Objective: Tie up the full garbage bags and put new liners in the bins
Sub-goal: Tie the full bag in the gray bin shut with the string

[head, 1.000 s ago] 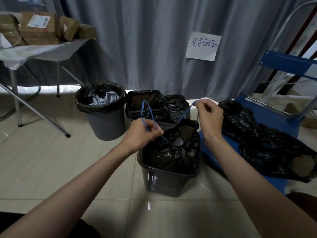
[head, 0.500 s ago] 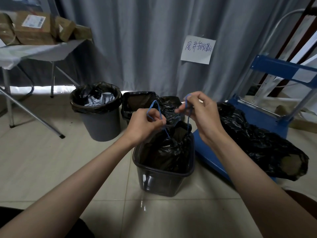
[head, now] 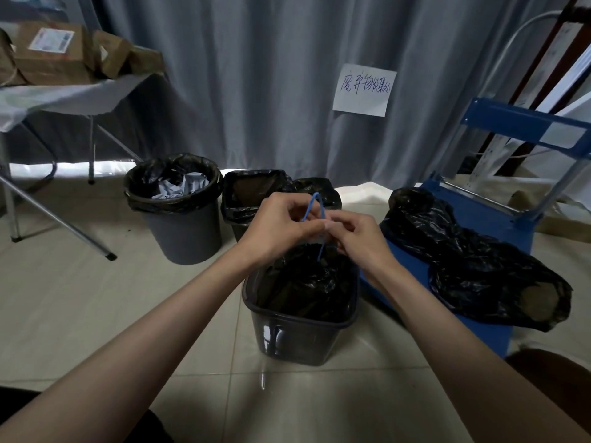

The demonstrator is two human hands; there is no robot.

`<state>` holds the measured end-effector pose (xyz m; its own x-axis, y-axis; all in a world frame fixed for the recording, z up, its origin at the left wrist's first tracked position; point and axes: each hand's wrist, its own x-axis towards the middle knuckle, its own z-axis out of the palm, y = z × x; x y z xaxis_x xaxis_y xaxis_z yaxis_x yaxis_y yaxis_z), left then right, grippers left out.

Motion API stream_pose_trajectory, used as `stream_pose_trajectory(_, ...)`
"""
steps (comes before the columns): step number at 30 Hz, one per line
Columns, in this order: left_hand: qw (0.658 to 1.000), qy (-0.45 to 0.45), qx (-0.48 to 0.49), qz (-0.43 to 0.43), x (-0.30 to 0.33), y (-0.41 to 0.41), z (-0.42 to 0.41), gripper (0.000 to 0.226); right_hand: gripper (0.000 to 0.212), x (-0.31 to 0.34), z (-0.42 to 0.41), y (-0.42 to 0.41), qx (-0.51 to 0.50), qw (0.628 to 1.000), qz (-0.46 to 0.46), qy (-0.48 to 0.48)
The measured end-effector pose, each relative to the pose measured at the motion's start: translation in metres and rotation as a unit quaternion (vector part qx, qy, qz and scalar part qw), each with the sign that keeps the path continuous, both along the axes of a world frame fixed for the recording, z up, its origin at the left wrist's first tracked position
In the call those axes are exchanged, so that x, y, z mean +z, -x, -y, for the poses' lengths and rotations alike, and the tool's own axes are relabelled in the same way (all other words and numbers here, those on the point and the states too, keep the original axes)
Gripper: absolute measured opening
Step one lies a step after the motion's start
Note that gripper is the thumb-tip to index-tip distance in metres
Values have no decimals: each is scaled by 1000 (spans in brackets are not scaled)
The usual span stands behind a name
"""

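A dark rectangular bin (head: 300,334) stands on the floor in front of me with a full black garbage bag (head: 303,279) inside. The bag's blue drawstring (head: 311,207) rises from its gathered mouth. My left hand (head: 278,223) and my right hand (head: 356,233) meet just above the bin, fingertips touching, and both pinch the drawstring; a small blue loop sticks up between them.
A round grey bin (head: 182,228) with a black liner stands at back left, with a square lined bin (head: 252,196) beside it. A blue cart (head: 499,225) on the right carries a filled black bag (head: 473,260). A folding table (head: 64,97) with cardboard boxes stands at far left.
My hands were apart, each pulling one drawstring loop outward and up. They have come together over the bin, and the loops are now bunched between my fingertips.
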<state>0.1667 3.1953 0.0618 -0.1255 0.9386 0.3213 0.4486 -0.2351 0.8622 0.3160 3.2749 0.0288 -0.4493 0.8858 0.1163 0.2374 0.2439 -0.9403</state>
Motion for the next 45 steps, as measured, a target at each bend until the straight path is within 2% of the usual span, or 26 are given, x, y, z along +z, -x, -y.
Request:
stream_pose_trajectory(2,1000,2,-6,11,3,-2,1,9,12,4,2,1,-5,1000,-30,-1)
stream_pose_trajectory(6,999,6,-16,40,8,-5,2,16,22,11,9,3,14,998,-63,8)
stream_pose_trajectory(10,997,3,-12,74,9,-5,2,14,38,15,15,3,59,998,-16,8)
stream_pose_trajectory(13,995,-2,7,99,9,-2,2,16,33,19,19,3,112,993,20,34)
stream_pose_trajectory(17,994,7,23,104,7,3,2,17,46,20,22,2,132,989,52,32)
stream_pose_trajectory(21,993,9,40,110,5,7,2,16,22,13,18,2,150,987,49,21)
stream_pose_trajectory(25,994,22,60,88,-3,13,0,10,20,8,14,3,123,992,-1,27)
stream_pose_trajectory(30,995,57,66,58,-15,18,2,20,18,4,8,2,91,994,-31,51)
stream_pose_trajectory(40,994,90,58,0,-19,16,0,14,19,0,3,3,56,995,-53,64)
stream_pose_trajectory(45,987,130,53,-72,-29,19,-4,9,11,1,0,0,22,988,-118,97)
